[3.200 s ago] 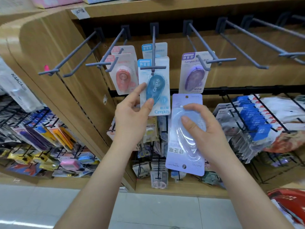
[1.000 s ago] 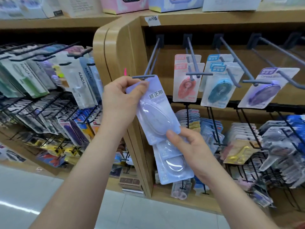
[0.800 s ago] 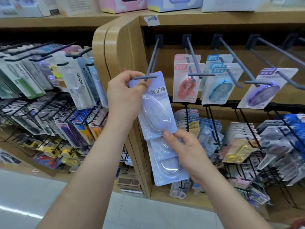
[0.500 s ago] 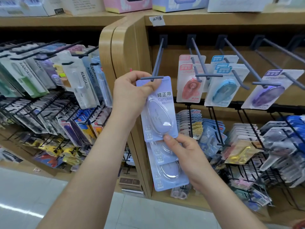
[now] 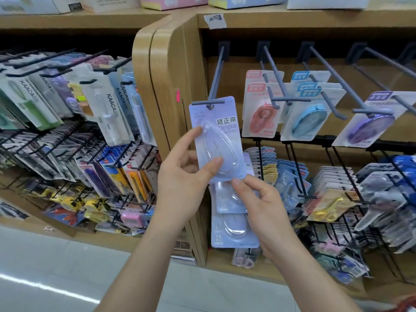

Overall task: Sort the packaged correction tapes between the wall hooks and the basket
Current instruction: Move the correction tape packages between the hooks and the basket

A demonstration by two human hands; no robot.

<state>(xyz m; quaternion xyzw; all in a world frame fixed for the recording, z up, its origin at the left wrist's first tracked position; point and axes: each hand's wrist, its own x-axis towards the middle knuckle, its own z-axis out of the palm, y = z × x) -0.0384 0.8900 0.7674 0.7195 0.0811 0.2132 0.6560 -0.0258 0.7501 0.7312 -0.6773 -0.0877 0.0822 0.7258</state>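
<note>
Both bare forearms raised side by side, left hand (image 5: 182,174) pinching hung pack (image 5: 213,122) between thumb and forefinger, other fingers loosely curled, right hand (image 5: 261,206) just below, thumb over lower packs (image 5: 234,230), fingers behind

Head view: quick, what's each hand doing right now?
Left hand: pinching the hooked lavender pack.
Right hand: holding a stack of lavender packs.

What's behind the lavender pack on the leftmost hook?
Behind the hung pack, at its lower edge, sit two more lavender packs gripped by the right hand. Their tops are covered, so their hang holes cannot be seen.
</note>
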